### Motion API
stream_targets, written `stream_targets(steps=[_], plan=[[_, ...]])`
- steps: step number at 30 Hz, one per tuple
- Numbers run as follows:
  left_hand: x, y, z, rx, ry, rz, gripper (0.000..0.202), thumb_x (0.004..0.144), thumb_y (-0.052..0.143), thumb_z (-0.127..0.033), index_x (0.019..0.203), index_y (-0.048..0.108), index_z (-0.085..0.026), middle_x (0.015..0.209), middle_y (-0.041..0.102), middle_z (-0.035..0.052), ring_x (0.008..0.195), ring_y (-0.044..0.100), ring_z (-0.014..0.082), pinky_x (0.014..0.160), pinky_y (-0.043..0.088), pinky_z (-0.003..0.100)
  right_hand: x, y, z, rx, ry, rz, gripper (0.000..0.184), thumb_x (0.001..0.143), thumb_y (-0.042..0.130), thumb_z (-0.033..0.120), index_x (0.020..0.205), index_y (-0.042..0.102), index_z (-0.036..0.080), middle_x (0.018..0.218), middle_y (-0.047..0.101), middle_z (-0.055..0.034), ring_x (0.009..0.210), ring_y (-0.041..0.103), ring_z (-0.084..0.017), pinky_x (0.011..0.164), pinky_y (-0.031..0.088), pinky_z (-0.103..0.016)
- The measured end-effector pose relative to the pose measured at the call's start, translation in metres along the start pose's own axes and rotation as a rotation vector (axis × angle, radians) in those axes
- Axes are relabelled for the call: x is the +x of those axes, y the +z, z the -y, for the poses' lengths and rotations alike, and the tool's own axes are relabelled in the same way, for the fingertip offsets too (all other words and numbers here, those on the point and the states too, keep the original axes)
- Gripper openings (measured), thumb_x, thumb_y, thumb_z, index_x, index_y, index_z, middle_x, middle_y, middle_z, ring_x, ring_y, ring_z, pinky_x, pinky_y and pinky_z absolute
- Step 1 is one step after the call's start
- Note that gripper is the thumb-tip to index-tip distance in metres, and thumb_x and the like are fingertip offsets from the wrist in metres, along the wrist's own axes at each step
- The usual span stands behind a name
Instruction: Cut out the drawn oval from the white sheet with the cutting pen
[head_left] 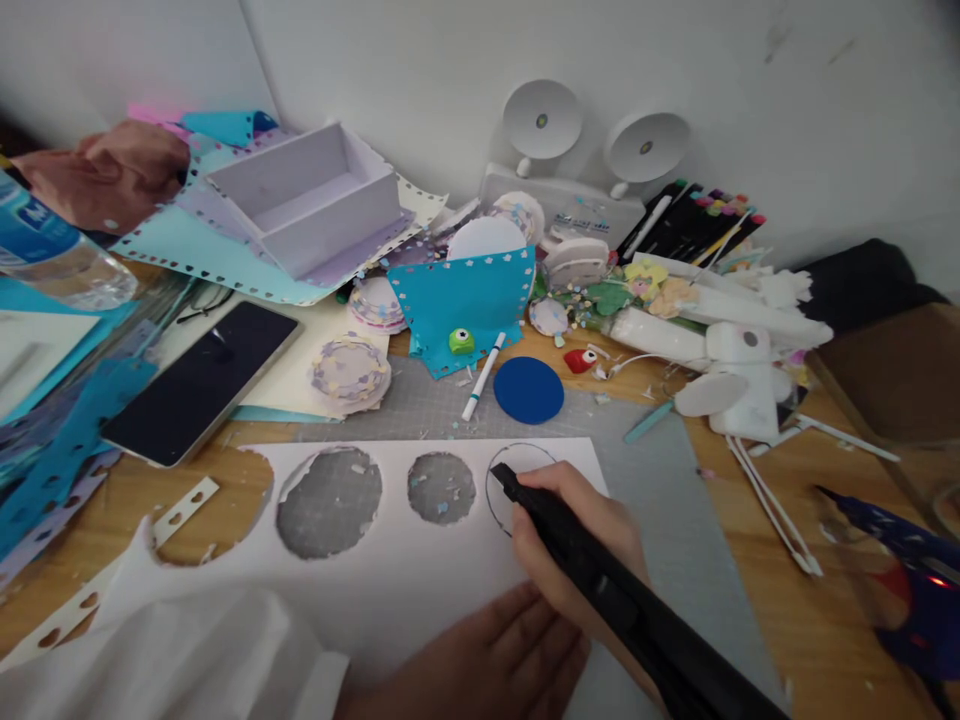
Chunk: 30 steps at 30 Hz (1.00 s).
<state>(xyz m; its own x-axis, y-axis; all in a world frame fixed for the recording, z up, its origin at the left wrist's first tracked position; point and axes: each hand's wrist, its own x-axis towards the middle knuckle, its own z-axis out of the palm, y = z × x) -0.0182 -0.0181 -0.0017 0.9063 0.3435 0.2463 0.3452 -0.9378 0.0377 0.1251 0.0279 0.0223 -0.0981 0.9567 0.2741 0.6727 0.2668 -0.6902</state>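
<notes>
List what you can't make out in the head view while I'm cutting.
All in the head view:
- Drawn circle: lower right, behind the right hand.
- White sheet: near part, largely under the left hand and sleeve.
- Black tool: rear end, cut off by bottom edge.
- Water bottle: left part, cut off by left edge.
- Blue object at right: blurred.

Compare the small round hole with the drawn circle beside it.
The small hole is cut through, showing grey mat; the drawn circle is only an outline. The right hand and black tool partly cover the drawn circle, not the small hole. Both look round, on the white sheet.
</notes>
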Motion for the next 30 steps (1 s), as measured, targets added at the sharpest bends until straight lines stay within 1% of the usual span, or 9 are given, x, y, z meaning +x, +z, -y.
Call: stream_targets(steps=[2,8,12,15,18,20,23,27,30], plan=[[0.001,-0.001,0.001,-0.009,0.012,0.006,0.036,0.096,0.043,-0.021,0.127,0.061,-0.015,0.134,0.06,0.0052,0.122,0.055,0.0177,0.106,0.034,0.032,-0.002,0.003,0.001,-0.009,-0.013,-0.003,0.01,0.077,0.059,0.021,0.087,0.059,0.023,0.054,0.056,0.006,0.043,0.053,-0.011,0.046,0.043,-0.021],[0.003,-0.011,0.001,-0.055,0.007,0.056,0.031,0.094,0.047,-0.021,0.119,0.065,-0.017,0.12,0.067,0.0033,0.116,0.057,0.0175,0.105,0.036,0.033,-0.003,0.008,0.002,0.031,-0.057,0.019,0.012,0.079,0.057,0.022,0.09,0.057,0.021,0.062,0.059,0.0038,0.049,0.055,-0.011,0.052,0.046,-0.023],[0.004,-0.017,0.003,-0.027,0.01,0.073,0.032,0.094,0.044,-0.018,0.119,0.064,-0.015,0.118,0.067,0.0049,0.116,0.057,0.0188,0.107,0.034,0.036,-0.004,0.008,0.0,0.037,-0.114,0.045,0.013,0.078,0.054,0.022,0.09,0.057,0.02,0.059,0.055,0.0026,0.05,0.056,-0.014,0.051,0.046,-0.025],[0.004,-0.015,0.004,-0.007,0.021,0.075,0.034,0.095,0.041,-0.015,0.12,0.063,-0.015,0.118,0.067,0.0052,0.114,0.058,0.019,0.106,0.034,0.036,-0.004,0.005,-0.002,0.03,-0.188,0.076,0.017,0.077,0.052,0.018,0.094,0.054,0.021,0.061,0.055,0.0014,0.052,0.056,-0.015,0.051,0.046,-0.026],[0.002,-0.012,0.005,-0.005,0.041,0.054,0.034,0.095,0.04,-0.016,0.121,0.063,-0.015,0.119,0.067,0.0048,0.115,0.058,0.0187,0.108,0.032,0.037,0.001,-0.001,-0.003,0.026,-0.262,0.151,0.021,0.076,0.05,0.016,0.096,0.052,0.022,0.065,0.058,0.0004,0.054,0.057,-0.016,0.053,0.046,-0.027],[0.001,-0.01,0.005,-0.002,0.059,0.035,0.036,0.096,0.038,-0.016,0.123,0.062,-0.016,0.12,0.067,0.004,0.115,0.058,0.0182,0.108,0.032,0.036,0.005,-0.005,-0.003,0.007,-0.31,0.201,0.021,0.076,0.05,0.015,0.096,0.051,0.022,0.065,0.057,0.0002,0.055,0.058,-0.016,0.053,0.046,-0.027],[0.0,-0.009,0.005,0.02,0.066,0.035,0.039,0.096,0.037,-0.015,0.128,0.059,-0.015,0.123,0.066,0.0032,0.116,0.058,0.0181,0.108,0.034,0.036,0.008,-0.008,-0.002,-0.026,-0.349,0.219,0.019,0.075,0.049,0.014,0.092,0.051,0.021,0.064,0.056,0.0004,0.055,0.057,-0.016,0.054,0.046,-0.026],[0.0,-0.006,0.004,0.048,0.072,0.029,0.039,0.098,0.036,-0.016,0.13,0.057,-0.013,0.124,0.066,0.0025,0.118,0.058,0.0169,0.107,0.035,0.033,0.007,-0.007,-0.001,0.006,-0.297,0.175,0.016,0.074,0.05,0.014,0.088,0.053,0.021,0.06,0.055,0.003,0.05,0.056,-0.014,0.052,0.044,-0.025],[-0.002,-0.005,0.006,0.039,0.078,0.021,0.039,0.1,0.037,-0.021,0.133,0.054,-0.011,0.133,0.06,0.0068,0.122,0.055,0.0176,0.109,0.032,0.033,0.007,-0.015,-0.005,0.078,-0.201,0.093,0.013,0.076,0.051,0.015,0.087,0.056,0.022,0.057,0.057,0.0046,0.046,0.055,-0.013,0.047,0.042,-0.023]])
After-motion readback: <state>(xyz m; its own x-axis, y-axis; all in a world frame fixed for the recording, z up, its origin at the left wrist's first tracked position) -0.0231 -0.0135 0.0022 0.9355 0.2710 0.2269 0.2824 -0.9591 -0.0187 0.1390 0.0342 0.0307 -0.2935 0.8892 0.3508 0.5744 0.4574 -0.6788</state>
